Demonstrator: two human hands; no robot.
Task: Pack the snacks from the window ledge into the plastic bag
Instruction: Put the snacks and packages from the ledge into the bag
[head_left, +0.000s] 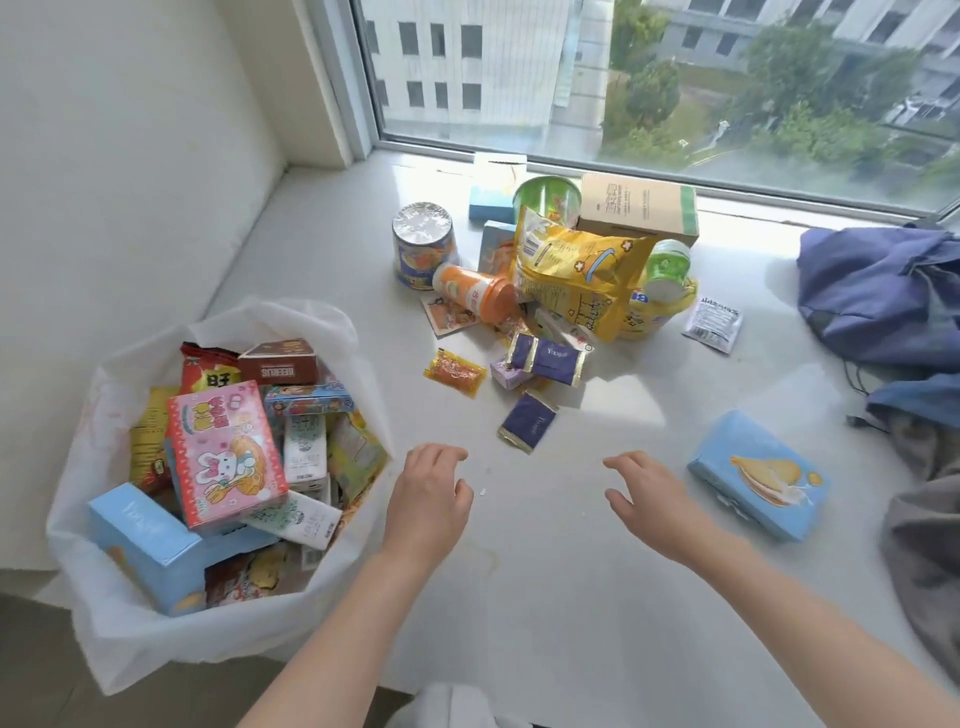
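Note:
A white plastic bag (119, 623) stands open at the left of the ledge, holding several snack boxes and packets, with a pink rabbit box (223, 452) on top. My left hand (428, 501) hovers just right of the bag, fingers apart and holding nothing. My right hand (652, 501) is also open, a little left of a light blue biscuit box (758, 475). Farther back lies a pile of snacks: a yellow chip bag (576, 275), an orange tube (475, 293), a foil-topped cup (423, 244), purple packets (548, 358) and a small orange sachet (456, 371).
The white window ledge (545, 597) runs from the left wall to the window behind. A cardboard box (639, 208) and a green cup (545, 200) stand near the glass. Blue fabric (878, 291) and grey cloth (924, 545) lie at the right.

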